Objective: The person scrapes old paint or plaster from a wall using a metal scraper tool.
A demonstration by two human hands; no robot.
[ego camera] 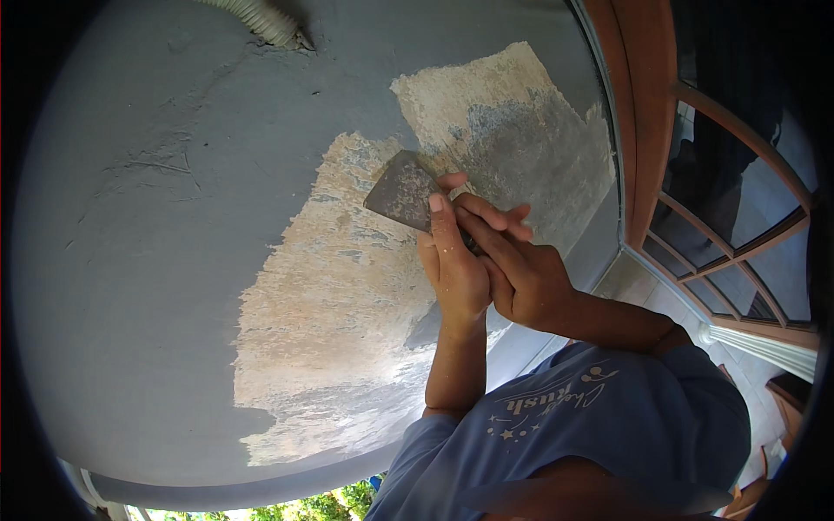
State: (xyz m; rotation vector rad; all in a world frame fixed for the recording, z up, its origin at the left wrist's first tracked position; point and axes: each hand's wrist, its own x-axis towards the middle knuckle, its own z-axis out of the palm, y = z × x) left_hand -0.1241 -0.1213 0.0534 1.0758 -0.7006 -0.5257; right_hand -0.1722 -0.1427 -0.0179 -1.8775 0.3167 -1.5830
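A broad scraper with a worn, stained metal blade (405, 193) is held in both hands against or just above the wall. My left hand (456, 267) grips it low on the blade, one digit lying along the metal face. My right hand (524, 270) closes around the dark handle, which is mostly hidden between the palms; some of its fingers stick out. Under and around the blade, the grey-painted wall (163, 280) has a large rough patch of bare beige plaster (326, 286). A second bared patch (475, 84) with grey mottling lies beyond the hands. Small pale crumbs dot my left hand and forearm.
A ribbed pale hose (270, 23) meets the wall at the top. At right stands a brown frame (642, 130) with glass panes, beside a tiled floor (622, 283). Wooden furniture (788, 404) is at the lower right. Green plants (326, 503) show past the wall's lower edge.
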